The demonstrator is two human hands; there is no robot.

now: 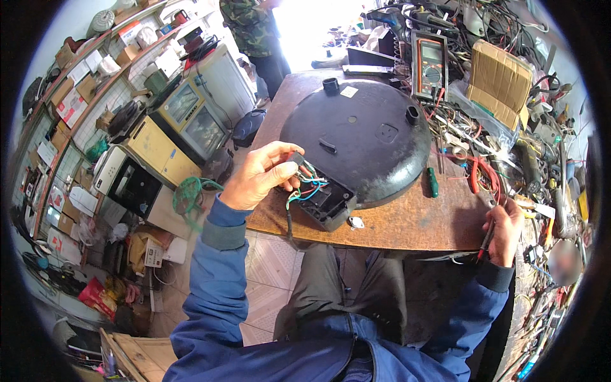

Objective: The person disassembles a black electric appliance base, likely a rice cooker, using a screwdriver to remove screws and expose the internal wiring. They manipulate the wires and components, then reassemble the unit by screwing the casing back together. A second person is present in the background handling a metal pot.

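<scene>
A large round black appliance housing (356, 146) lies upside down on the wooden workbench (407, 226). At its near end is an open black wiring box (331, 204), from which blue, red and green wires (312, 184) come out. Closed in a pinch above that box, my left hand (258, 175) holds a small dark part (297, 158) with wires on it. Over at the bench's right edge, my right hand (505, 232) is closed round a thin dark pen-like tool (487, 239) with a red end. A small white round part (356, 222) lies beside the box.
A green-handled screwdriver (433, 183) and red-handled pliers (485, 175) lie right of the housing. Behind them stand a multimeter (430, 67) and a cardboard box (499, 83) among tangled tools and cables. Crowded shelves (83, 95) line the left wall. Another person (254, 35) stands beyond the bench.
</scene>
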